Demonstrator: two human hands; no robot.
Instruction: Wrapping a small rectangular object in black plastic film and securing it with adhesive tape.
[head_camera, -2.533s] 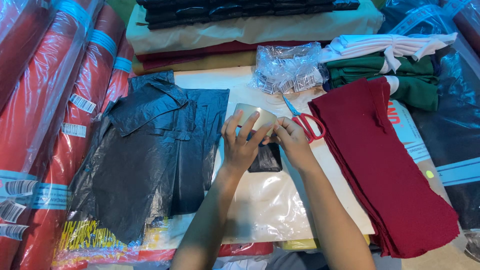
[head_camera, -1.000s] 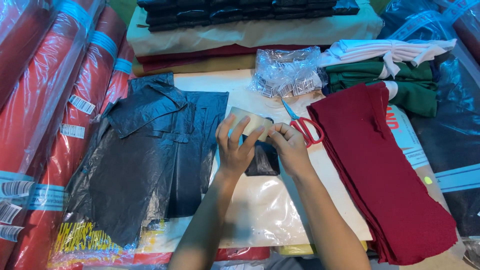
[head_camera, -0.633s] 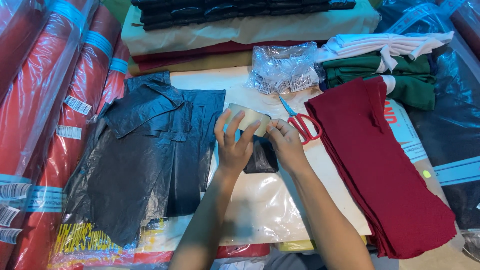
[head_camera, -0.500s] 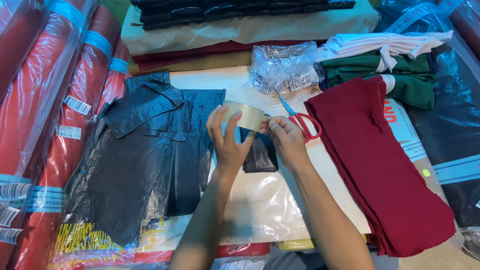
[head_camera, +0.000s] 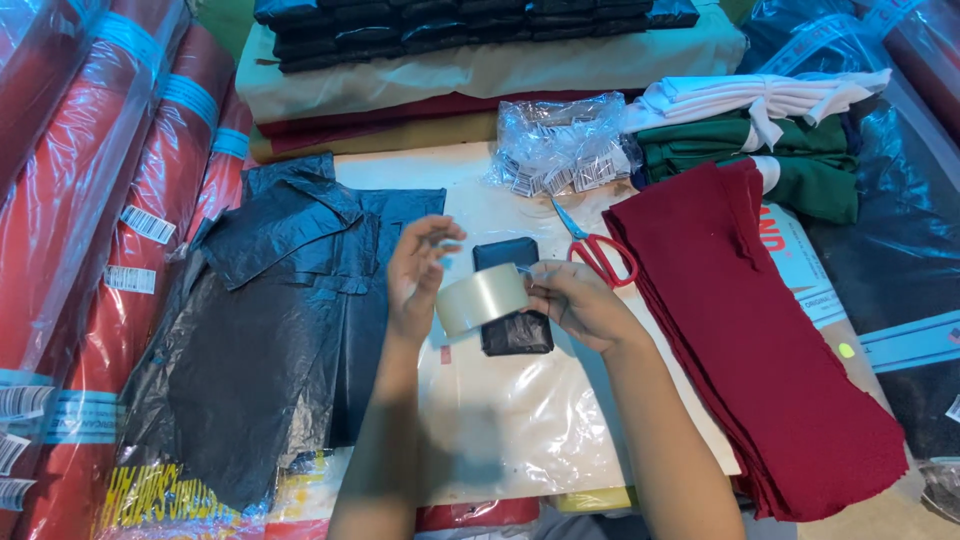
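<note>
A roll of clear packing tape (head_camera: 482, 297) hangs above the middle of the table, gripped at its right side by my right hand (head_camera: 577, 303). My left hand (head_camera: 416, 273) is just to the left of the roll, fingers spread, and whether it touches the roll is unclear. Under the roll lies a small packet wrapped in black plastic (head_camera: 511, 318). Red-handled scissors (head_camera: 598, 248) rest just beyond my right hand.
Black plastic bags (head_camera: 260, 320) spread on the left, beside red fabric rolls in clear wrap (head_camera: 110, 180). A stack of dark red cloth pieces (head_camera: 760, 330) lies on the right, with folded green and white cloth (head_camera: 790, 150) behind. A clear bag of small labels (head_camera: 565, 150) sits at the back.
The tape roll has come lower and nearer to me. My left hand has let go of it and opened, while my right hand keeps hold. The black packet now shows more fully.
</note>
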